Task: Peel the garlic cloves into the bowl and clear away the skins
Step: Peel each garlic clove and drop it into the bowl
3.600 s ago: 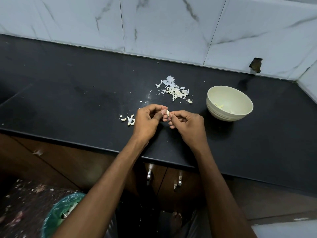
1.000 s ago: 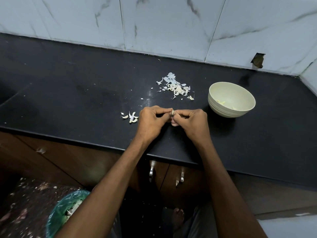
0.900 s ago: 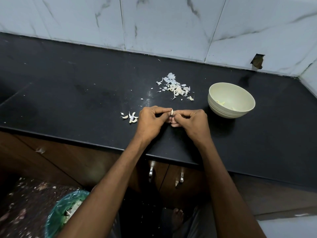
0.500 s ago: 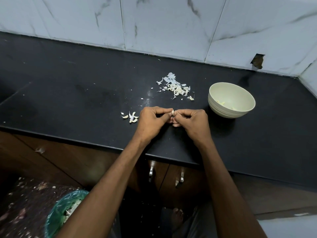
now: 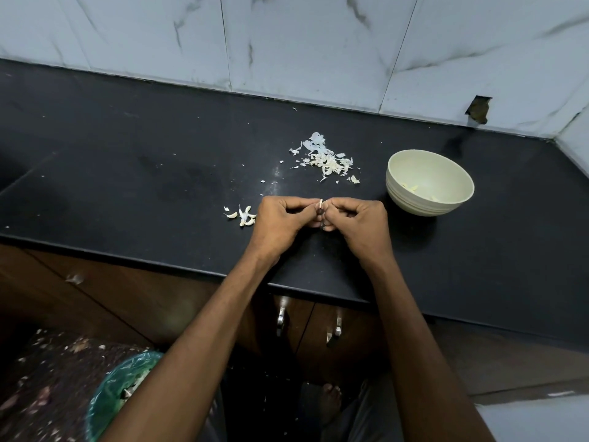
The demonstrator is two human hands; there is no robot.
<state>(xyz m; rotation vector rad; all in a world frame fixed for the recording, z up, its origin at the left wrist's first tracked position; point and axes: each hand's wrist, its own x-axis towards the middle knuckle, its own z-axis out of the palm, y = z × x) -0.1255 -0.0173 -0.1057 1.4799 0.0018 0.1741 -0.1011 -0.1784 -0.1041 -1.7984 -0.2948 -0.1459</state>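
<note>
Both my hands (image 5: 322, 218) pinched one clove (image 5: 320, 204); right of this grip, the bowl (image 5: 459, 199) held few cloves, skins (image 5: 328, 161) still lay beyond.

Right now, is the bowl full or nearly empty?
Nearly empty. The pale green round bowl stands upright on the black countertop, and only a few small pale pieces lie at its bottom.

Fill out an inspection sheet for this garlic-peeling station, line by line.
Surface: black countertop, scattered with skin flecks.
Job's things: garlic clove pinched between both hands; unpeeled cloves beside the left hand; cream bowl holding a few peeled pieces.
Clutter: pile of skins behind the hands.
Grippers: left hand and right hand both curled on the clove.
Cables: nothing seen.
Surroundings: marble-tiled wall, wooden cabinets, green-lined bin on the floor.
</note>
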